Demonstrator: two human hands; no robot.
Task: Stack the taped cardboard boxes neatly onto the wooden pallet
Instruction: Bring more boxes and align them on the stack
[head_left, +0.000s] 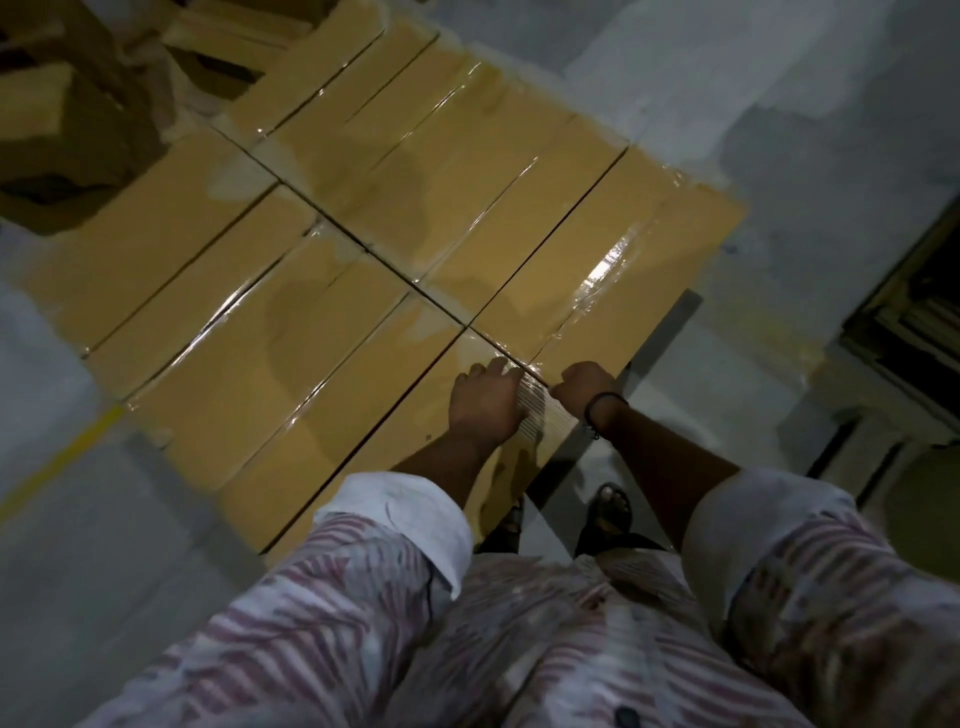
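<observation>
- Left hand (485, 400): palm down, fingers relaxed, lying flat on top of the near box (363, 447). Its fingertips reach the seam with the next box. It grips nothing.
- Right hand (582, 387): knuckles up, fingers curled at the near edge of the neighbouring box (613, 260). I cannot tell whether it holds anything.
- Both hands sit at the near right corner of the layer. I judge this a final squaring-up push.
- Taped boxes (332, 218) form one flush layer in two rows, with tight seams and glossy tape.
- Wooden pallet: hidden. Presumably it lies under the layer, but that is unconfirmed.
- Left to do: loose cardboard (78, 104) lies beyond the far left corner, too dim to tell whether any of it is sealed boxes. A second tier may be needed.
</observation>
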